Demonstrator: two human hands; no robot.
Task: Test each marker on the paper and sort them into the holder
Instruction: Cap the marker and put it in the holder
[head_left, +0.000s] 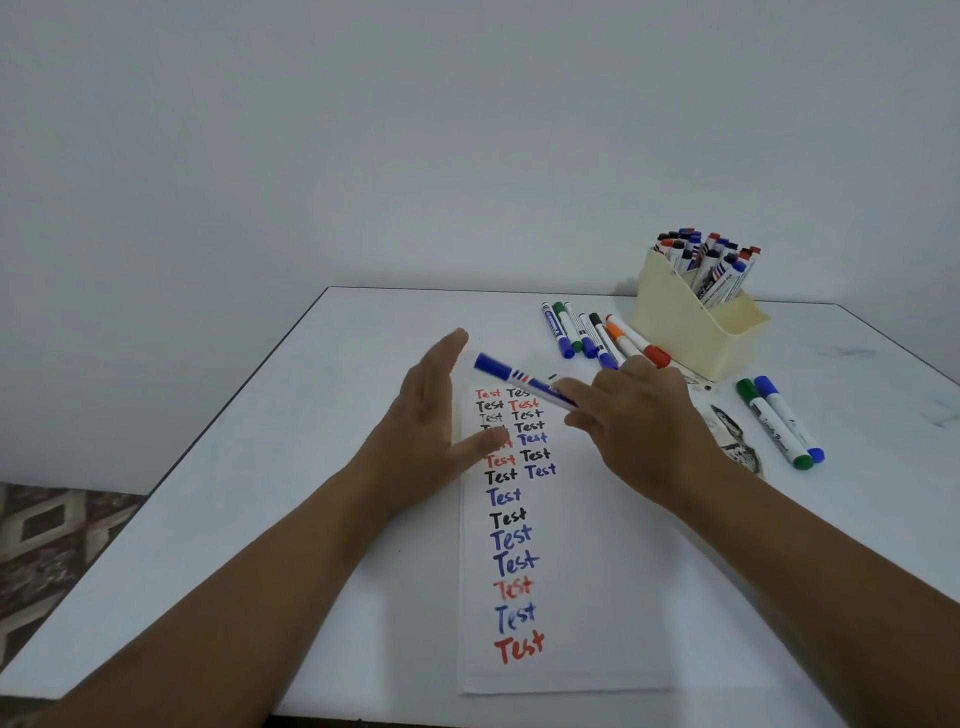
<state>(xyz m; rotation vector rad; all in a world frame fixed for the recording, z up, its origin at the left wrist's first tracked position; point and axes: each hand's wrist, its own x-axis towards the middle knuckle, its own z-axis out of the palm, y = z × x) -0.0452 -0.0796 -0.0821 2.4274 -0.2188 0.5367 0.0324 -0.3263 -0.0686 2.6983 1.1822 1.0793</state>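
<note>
A blue-capped marker (522, 383) is pinched in the fingers of the right hand (644, 421) above the top of the paper (587, 571), which is covered with "Test" words. The left hand (431, 421) is held flat and released beside it. The holder (691, 322) is set on the worktop (311, 415), with loose markers (597, 335) beside it.
</note>
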